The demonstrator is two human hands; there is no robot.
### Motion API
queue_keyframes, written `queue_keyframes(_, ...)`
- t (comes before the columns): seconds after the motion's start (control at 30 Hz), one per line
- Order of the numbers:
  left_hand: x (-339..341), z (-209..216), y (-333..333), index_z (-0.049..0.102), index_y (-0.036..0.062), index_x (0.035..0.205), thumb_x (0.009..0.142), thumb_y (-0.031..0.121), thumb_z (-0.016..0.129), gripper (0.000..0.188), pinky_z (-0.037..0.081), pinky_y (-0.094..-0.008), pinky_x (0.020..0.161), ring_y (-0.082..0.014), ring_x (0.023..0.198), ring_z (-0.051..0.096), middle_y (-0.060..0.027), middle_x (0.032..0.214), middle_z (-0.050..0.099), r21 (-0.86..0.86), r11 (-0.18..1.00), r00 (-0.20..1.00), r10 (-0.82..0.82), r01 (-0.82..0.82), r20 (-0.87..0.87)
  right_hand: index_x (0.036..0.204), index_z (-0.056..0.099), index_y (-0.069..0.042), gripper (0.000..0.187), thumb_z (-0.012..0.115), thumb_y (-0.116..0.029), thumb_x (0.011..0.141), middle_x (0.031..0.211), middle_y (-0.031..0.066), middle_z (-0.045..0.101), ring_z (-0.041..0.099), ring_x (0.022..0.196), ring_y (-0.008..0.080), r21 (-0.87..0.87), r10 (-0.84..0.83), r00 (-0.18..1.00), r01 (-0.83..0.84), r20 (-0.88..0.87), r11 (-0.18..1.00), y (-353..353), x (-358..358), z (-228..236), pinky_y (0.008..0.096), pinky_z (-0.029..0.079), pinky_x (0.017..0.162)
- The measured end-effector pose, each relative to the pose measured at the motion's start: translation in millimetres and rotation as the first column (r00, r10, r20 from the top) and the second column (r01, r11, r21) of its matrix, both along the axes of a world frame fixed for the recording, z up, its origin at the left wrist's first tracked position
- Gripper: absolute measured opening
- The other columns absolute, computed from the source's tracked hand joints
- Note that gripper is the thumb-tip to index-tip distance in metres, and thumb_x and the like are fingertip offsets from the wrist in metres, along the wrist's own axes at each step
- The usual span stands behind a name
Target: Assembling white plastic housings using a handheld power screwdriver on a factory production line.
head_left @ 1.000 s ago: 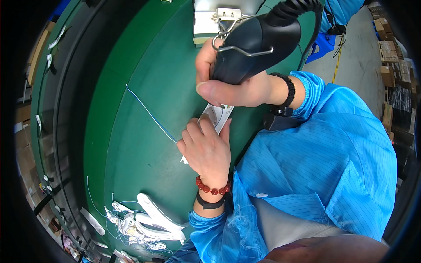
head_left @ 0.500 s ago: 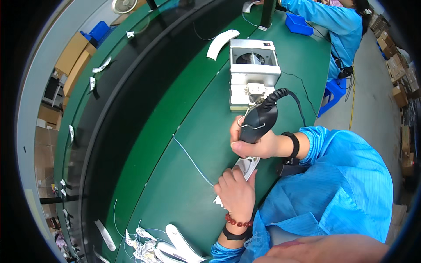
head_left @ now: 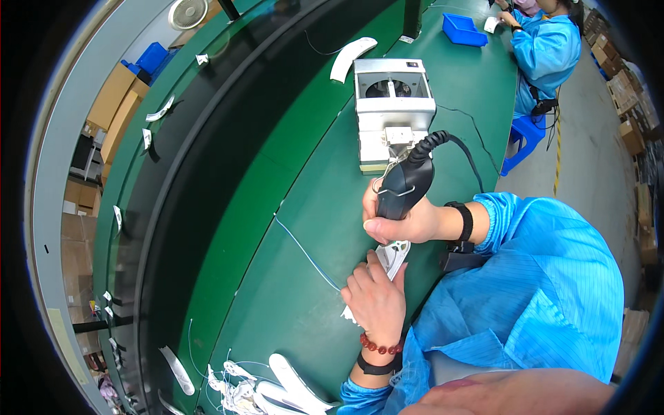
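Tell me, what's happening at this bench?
A person in a blue coat works at a green bench. The right hand grips a black handheld tool with a coiled cord, held tip-down over a small white part. The left hand pins that part to the bench. A thin wire runs from under the left hand across the bench. A grey machine stands behind, and more white parts lie piled near the bench edge. Another person sits further along.
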State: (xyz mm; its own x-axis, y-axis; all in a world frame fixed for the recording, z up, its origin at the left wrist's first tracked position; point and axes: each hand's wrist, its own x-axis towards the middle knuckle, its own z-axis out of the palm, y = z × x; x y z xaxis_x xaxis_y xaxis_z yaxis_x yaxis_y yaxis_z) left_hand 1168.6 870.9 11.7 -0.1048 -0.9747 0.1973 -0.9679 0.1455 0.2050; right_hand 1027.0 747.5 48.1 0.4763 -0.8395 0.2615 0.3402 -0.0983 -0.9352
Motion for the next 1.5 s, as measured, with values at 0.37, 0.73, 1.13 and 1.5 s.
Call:
queue_keyframes(0.37,3,0,2,0.061,0.0044,0.130,0.084,0.047,0.075,0.064,0.040,-0.0398,0.076,-0.0280,0.087,0.058,-0.0099,0.103,0.060,-0.020,1.000,1.000,0.001,-0.001,0.010,0.092,0.053,-0.001,0.015,0.067,-0.002,0.091,0.071,0.0071,0.060,0.059,0.059,0.0112,0.031,-0.008,1.000,0.009,-0.025,0.999,4,4,6,0.0269,0.047,0.053)
queue_keyframes(0.73,17,-4,14,0.060,0.0049,0.130,0.084,0.046,0.077,0.064,0.040,-0.0411,0.077,-0.0283,0.088,0.057,-0.0109,0.103,0.060,-0.011,1.000,1.000,-0.001,0.001,-0.002,0.095,0.045,-0.006,0.020,0.064,-0.013,0.097,0.064,0.0079,0.053,0.052,0.052,0.0169,-0.009,-0.148,0.965,0.153,0.217,0.988,2,-12,18,0.0338,0.044,0.050)
queue_keyframes(1.13,20,-2,12,0.061,0.0160,0.138,0.085,0.045,0.076,0.062,0.042,-0.0416,0.076,-0.0281,0.088,0.057,-0.0101,0.104,0.059,0.007,1.000,0.999,-0.002,0.001,0.050,0.104,0.046,-0.006,0.005,0.049,-0.010,0.102,0.070,0.0078,0.054,0.053,0.059,0.0180,-0.365,-0.242,0.921,0.347,0.304,0.864,-42,-48,54,0.0362,0.046,0.060)
queue_keyframes(1.5,20,-4,22,0.061,0.0156,0.137,0.086,0.046,0.075,0.061,0.042,-0.0414,0.075,-0.0276,0.087,0.058,-0.0097,0.105,0.060,0.002,1.000,0.999,-0.011,0.011,0.046,0.093,0.054,-0.003,0.008,0.061,-0.003,0.096,0.068,0.0073,0.060,0.059,0.059,0.0156,-0.451,-0.473,0.879,0.450,0.068,0.771,-46,-38,49,0.0326,0.050,0.058)
